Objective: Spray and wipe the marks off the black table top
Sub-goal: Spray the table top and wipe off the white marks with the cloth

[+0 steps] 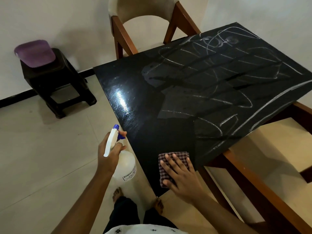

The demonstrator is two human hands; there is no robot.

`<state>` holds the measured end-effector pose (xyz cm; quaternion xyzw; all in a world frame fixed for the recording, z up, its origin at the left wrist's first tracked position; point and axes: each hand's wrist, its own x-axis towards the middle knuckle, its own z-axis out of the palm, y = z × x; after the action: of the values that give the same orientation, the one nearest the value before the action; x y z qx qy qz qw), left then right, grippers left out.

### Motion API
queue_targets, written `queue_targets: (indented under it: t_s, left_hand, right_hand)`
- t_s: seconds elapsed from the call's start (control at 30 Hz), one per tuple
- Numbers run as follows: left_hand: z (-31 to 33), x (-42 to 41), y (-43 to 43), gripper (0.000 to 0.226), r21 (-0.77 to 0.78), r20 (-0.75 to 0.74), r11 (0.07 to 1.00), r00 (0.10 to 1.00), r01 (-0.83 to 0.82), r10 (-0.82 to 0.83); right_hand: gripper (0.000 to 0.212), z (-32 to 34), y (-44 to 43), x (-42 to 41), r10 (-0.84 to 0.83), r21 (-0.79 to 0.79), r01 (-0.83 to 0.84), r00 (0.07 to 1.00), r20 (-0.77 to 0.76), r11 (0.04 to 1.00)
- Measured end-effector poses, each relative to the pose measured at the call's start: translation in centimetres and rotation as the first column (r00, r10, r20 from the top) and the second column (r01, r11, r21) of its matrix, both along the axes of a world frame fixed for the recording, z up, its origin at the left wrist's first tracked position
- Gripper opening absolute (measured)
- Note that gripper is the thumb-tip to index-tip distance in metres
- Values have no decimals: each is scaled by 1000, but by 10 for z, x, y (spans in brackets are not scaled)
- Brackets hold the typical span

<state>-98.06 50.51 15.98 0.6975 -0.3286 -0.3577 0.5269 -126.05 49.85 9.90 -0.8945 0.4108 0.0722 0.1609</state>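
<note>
Now gripping spray bottle (125, 164) in left hand (109, 154), just off table (143, 115) edge; right hand (182, 174) flat, uncurled, pressing checked cloth (181, 155) onto black table near corner; chalk marks (228, 78) farther out beyond right hand

We are gripping a clear plastic spray bottle (125, 164) in our left hand (108, 156), forefinger on the trigger; our right hand (182, 176) is pressing flat, fingers spread, on a folded checked cloth (180, 155).

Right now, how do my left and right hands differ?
The left hand grips the spray bottle, fingers curled; the right hand lies flat, fingers straight, on the checked cloth. The left hand is beside the black table top, the right hand on it. Both are bare.
</note>
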Motion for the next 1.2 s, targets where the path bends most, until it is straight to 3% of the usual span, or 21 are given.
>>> queue_targets:
  t_s: [0.13, 0.33, 0.4, 0.57, 0.67, 0.83, 1.03, 1.2]
  left_hand:
    - [1, 8, -10, 33, -4, -3, 1000, 1000, -4, 4]
    - [10, 29, -23, 36, -21, 30, 999, 999, 25, -25]
    - [11, 39, -29, 34, -20, 41, 999, 999, 34, -34]
    - [12, 60, -44, 34, -2, 68, 999, 997, 45, -45]
    - [13, 68, -57, 33, -4, 56, 998, 997, 61, -61]
    - [13, 79, -76, 34, -3, 52, 994, 993, 107, -107]
    - [14, 85, -85, 33, 3, 54, 990, 989, 138, -138]
    - [13, 94, -87, 40, 8, 69, 990, 988, 141, -141]
  right_hand:
    - [60, 5, -66, 31, -21, -11, 21, 1000, -23, 1000]
    - [62, 13, -168, 107, -318, 8, 320, 946, -64, 948]
    - [64, 13, -163, 118, -352, 13, 354, 932, -82, 935]
    - [65, 5, -53, 107, -183, -17, 184, 982, 49, 983]
    - [65, 1, -6, 103, -138, 2, 138, 990, 32, 990]
    - [62, -2, -73, 117, -128, -48, 129, 991, 32, 990]
    - [65, 7, -219, 146, -473, -8, 473, 879, -62, 881]
    - [67, 11, -172, 149, -420, 1, 421, 905, -63, 907]
